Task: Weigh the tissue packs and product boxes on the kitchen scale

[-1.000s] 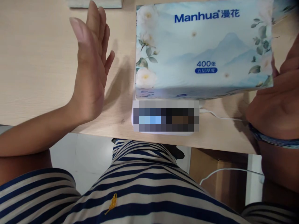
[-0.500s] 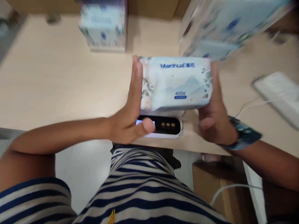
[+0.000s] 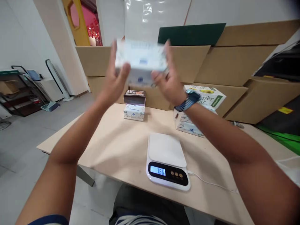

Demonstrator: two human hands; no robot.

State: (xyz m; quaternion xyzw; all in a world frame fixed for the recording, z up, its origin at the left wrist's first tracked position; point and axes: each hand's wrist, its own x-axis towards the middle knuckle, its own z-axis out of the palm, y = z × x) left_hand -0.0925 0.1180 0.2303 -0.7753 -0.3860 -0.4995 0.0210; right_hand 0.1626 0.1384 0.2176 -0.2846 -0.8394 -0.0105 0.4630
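A pale blue and white tissue pack (image 3: 142,57) hangs in the air above the table, blurred by motion. My left hand (image 3: 116,75) grips its left end, thumb across the near face. At the other end my right hand (image 3: 170,79) presses with the thumb on the lower corner; a dark band circles that wrist. Below stands a white digital scale (image 3: 166,150), its bare plate facing up and its lit display reading about 3.66.
On the table (image 3: 110,153), a tissue pack (image 3: 134,112) carries a dark box (image 3: 134,97). At right, more tissue packs (image 3: 189,126) lie under a white-green box (image 3: 207,93). Cardboard boxes (image 3: 229,64) line the back. A white cable (image 3: 211,182) runs right from the scale.
Both hands have raised the tissue pack up and forward, away from over the scale. The view has tilted up, so the scale's plate and the cardboard boxes show.
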